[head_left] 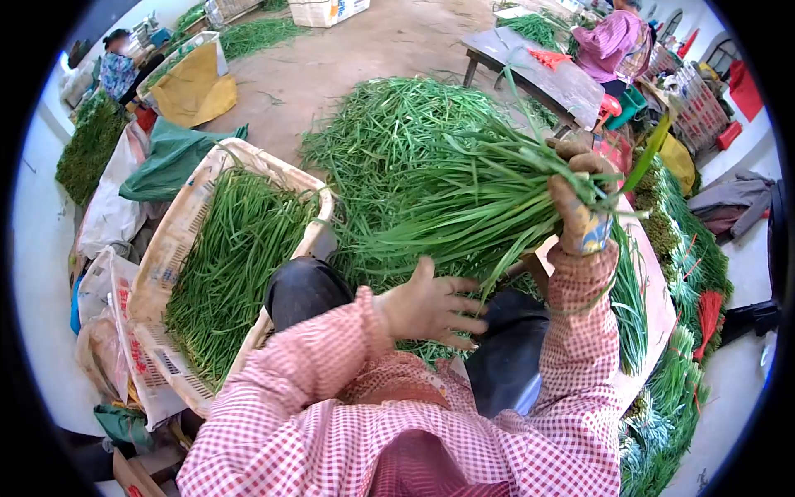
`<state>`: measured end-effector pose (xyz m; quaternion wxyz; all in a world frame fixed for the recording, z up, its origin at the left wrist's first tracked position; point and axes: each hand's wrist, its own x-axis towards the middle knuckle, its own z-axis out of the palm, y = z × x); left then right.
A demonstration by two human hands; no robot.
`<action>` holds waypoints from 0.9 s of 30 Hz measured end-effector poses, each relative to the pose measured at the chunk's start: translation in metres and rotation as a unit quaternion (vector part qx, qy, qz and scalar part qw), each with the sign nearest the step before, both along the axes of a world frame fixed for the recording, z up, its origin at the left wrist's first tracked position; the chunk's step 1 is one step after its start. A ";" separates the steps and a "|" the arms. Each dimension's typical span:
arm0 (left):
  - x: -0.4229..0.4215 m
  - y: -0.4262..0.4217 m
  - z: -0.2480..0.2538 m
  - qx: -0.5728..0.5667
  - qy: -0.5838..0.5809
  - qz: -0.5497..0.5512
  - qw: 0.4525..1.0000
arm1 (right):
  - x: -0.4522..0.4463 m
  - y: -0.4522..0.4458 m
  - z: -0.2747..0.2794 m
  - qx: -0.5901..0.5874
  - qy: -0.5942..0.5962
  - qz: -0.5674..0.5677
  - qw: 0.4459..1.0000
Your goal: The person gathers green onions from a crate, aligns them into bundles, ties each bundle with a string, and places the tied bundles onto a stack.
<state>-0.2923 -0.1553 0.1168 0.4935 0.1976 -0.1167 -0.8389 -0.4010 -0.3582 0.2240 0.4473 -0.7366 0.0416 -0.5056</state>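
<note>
Clearly, the right hand is clenched around the green bunch, above the leafy heap; the left hand, nearby, has its fingers spread. Print on the white box is illegible.

Bunch of slender green leaves, loosely fanned, held aloft right of centre, tips leftward

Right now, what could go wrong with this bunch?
Stalks could slip: only the right hand grips the green bunch, near one end; the left hand is open and empty. Dropped stalks might get lost in the loose green pile. The left knee is beside the crate; shifting could bump it.
</note>
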 end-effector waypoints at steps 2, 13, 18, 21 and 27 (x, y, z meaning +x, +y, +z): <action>-0.021 -0.013 -0.017 0.069 0.161 0.119 0.977 | 0.004 0.024 -0.004 -0.091 -0.043 0.013 0.995; 0.032 0.011 -0.006 -0.235 -0.082 0.404 0.880 | -0.007 0.148 -0.070 -0.417 0.029 0.220 0.882; 0.052 0.022 -0.009 -0.215 -0.135 0.401 0.880 | 0.007 0.156 -0.053 -0.441 0.136 0.346 0.817; 0.060 0.026 -0.010 -0.211 -0.157 0.392 0.882 | -0.003 0.144 0.015 -0.390 0.210 0.378 0.813; 0.074 0.032 -0.010 -0.212 -0.197 0.358 0.888 | -0.056 0.025 -0.015 0.118 0.387 0.042 0.914</action>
